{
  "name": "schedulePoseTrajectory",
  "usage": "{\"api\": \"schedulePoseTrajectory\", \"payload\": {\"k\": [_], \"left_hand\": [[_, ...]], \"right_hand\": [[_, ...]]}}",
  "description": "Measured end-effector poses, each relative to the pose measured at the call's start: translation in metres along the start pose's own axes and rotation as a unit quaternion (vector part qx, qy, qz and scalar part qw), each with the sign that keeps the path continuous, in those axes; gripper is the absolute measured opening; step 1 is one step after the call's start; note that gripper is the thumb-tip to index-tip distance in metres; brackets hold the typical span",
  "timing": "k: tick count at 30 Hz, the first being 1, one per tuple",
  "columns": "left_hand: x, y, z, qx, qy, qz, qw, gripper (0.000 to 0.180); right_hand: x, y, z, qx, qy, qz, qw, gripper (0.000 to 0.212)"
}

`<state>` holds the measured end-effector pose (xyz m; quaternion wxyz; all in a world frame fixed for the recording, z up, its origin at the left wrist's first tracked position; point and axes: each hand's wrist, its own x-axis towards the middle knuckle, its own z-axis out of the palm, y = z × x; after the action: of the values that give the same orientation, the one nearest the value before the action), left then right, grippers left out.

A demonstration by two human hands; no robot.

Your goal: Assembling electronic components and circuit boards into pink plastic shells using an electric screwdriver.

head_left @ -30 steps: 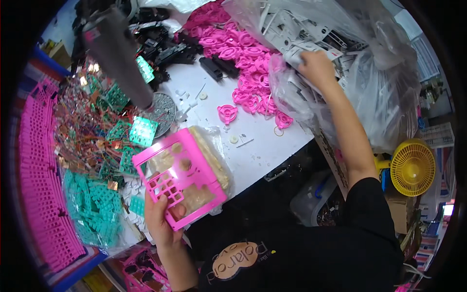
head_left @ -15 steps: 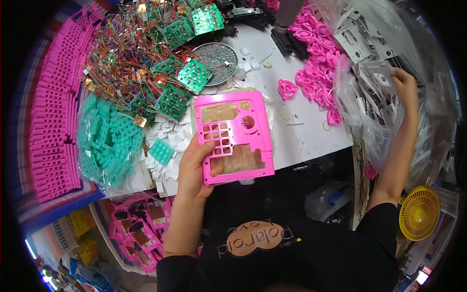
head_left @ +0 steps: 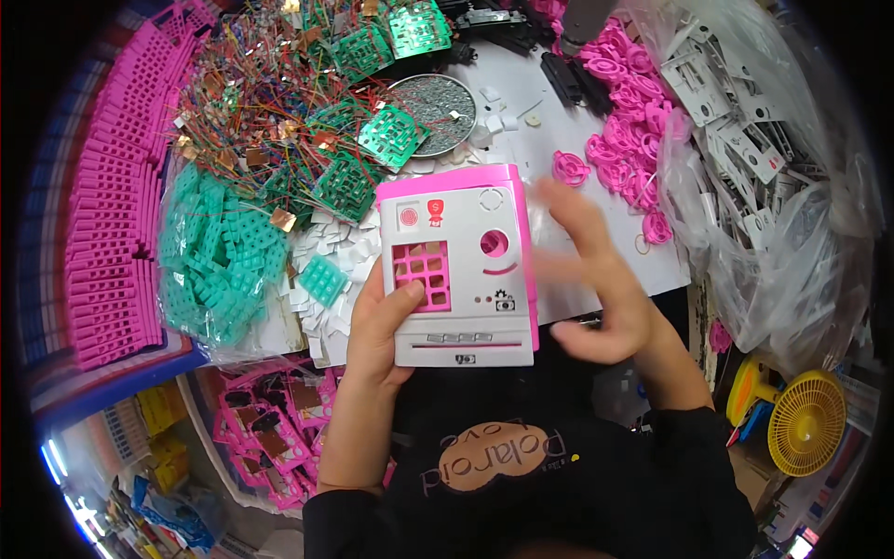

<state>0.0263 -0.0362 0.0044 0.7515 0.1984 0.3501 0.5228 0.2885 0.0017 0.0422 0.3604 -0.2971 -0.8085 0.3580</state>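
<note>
My left hand [head_left: 379, 324] grips a pink plastic panel [head_left: 449, 180] by its left side, thumb at the keypad openings. On top of this panel lies a white faceplate [head_left: 466, 224] with a square cutout, a round hole, a slot and small printed symbols. The two are slightly out of line, so pink shows along the top and right edges. Just right of the panel is my right hand [head_left: 610, 303], empty, its fingers spread and partly blurred by motion. A single teal rubber keypad [head_left: 322, 281] lies on white paper pieces left of the panel.
Wired green circuit boards [head_left: 392, 136] heap up at the back left, beside a round tray of screws [head_left: 438, 107]. Teal keypads [head_left: 219, 265] fill a bag at left. Pink rings [head_left: 626, 154] and bagged white faceplates [head_left: 736, 121] lie at right. A yellow fan [head_left: 806, 422] stands lower right.
My right hand has come back from the bag of white faceplates to beside the panel. A white faceplate now covers the pink panel in my left hand.
</note>
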Motion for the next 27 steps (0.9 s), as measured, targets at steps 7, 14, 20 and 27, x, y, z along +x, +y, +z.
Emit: {"api": "schedulePoseTrajectory", "payload": {"k": [7,14,20,27], "left_hand": [[-0.003,-0.003,0.02,0.214,0.019,0.204,0.955,0.09],[-0.006,-0.011,-0.002,0.183,-0.007,0.246,0.952,0.093],[-0.006,-0.019,-0.002,0.263,0.041,0.278,0.923,0.094],[-0.017,-0.022,-0.004,0.283,0.052,0.257,0.922,0.093]], "right_hand": [[0.016,-0.003,0.057,0.448,0.137,0.255,0.846,0.062],[0.015,-0.012,0.065,0.308,0.102,0.16,0.932,0.058],[0.012,-0.012,0.066,0.247,0.089,0.132,0.956,0.057],[0.005,-0.013,0.061,0.296,0.031,0.183,0.937,0.066]]}}
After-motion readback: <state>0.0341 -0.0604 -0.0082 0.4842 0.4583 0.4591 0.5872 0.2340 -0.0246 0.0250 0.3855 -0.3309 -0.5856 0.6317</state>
